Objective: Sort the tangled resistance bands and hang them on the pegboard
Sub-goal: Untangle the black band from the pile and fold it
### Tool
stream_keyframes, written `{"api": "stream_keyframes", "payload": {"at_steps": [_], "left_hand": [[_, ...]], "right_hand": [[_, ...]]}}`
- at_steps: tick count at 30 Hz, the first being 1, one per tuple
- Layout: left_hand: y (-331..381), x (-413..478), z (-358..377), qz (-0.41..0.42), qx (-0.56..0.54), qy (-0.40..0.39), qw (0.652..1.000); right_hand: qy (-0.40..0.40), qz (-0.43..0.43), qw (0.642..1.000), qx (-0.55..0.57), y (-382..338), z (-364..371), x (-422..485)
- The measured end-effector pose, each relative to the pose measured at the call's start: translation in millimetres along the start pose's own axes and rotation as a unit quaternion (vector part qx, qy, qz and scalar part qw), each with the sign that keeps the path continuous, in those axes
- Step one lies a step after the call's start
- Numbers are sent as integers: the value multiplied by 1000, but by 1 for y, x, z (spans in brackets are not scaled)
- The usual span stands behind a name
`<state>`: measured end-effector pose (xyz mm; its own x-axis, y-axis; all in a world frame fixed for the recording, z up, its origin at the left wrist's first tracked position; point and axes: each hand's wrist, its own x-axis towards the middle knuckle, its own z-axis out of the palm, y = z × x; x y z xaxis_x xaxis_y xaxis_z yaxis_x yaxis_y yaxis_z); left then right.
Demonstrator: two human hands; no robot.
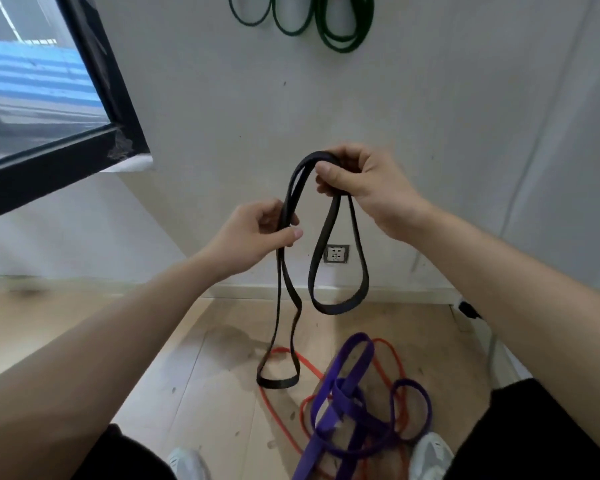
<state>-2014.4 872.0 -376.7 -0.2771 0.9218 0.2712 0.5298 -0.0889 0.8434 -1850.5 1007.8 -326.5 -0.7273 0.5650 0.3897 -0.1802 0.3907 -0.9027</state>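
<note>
Two hands are sharing one black band (338,271), a flat, matte rubber strip doubled into long loops. The right hand (357,180) is pinching its top bend between thumb and curled fingers, held out in front of the white wall (222,98), and a rounded teardrop loop is hanging from that grip. The left hand (257,233), lower, is closing thumb and fingers round two strands, which are trailing down into a narrower loop whose bottom is reaching the pale wooden floor (205,393), or nearly; I cannot quite tell. On the floor near the person's two light shoes (430,455), a wide purple band (343,396) is lying knotted over a thin orange-red band (281,410); there may be more than one purple one in that tangle. High on the wall, three green bands (343,32) are hanging in smooth loops.
</note>
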Motion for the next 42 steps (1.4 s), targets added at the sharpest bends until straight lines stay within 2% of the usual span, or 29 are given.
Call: {"api": "stream_keyframes", "payload": {"at_steps": [4, 7, 10, 13, 16, 19, 23, 27, 32, 35, 38, 42], "left_hand": [[-4, 6, 7, -16, -16, -11, 1000], [-3, 12, 7, -31, -55, 11, 998], [4, 18, 5, -35, -126, 63, 989], [19, 27, 11, -14, -167, 94, 981], [32, 31, 24, 13, -146, 71, 987], [34, 27, 33, 44, -103, 32, 993], [34, 23, 32, 50, -57, 40, 996], [27, 18, 26, 45, 27, -17, 998], [21, 18, 18, 19, 67, 11, 998], [24, 18, 11, 6, 23, 38, 999], [26, 17, 8, 9, -45, 68, 997], [28, 13, 14, 25, -79, 56, 995]], "right_hand": [[74, 2, 997, 31, 3, -18, -1], [86, 36, 995, 43, 13, -33, -4], [35, 98, 994, 33, 27, -49, -12], [-49, 131, 989, -53, 38, -47, -22], [-85, 117, 987, -66, 38, -34, -24], [-69, 79, 993, -55, 33, -28, -23], [-69, 73, 991, -85, 30, -31, -25], [-53, 55, 993, -86, 26, -33, -25], [-22, 45, 997, -60, 27, -28, -24], [-24, 52, 997, -60, 28, -29, -26], [-59, 68, 992, -87, 28, -27, -29], [-97, 59, 986, -122, 23, -20, -34]]}}
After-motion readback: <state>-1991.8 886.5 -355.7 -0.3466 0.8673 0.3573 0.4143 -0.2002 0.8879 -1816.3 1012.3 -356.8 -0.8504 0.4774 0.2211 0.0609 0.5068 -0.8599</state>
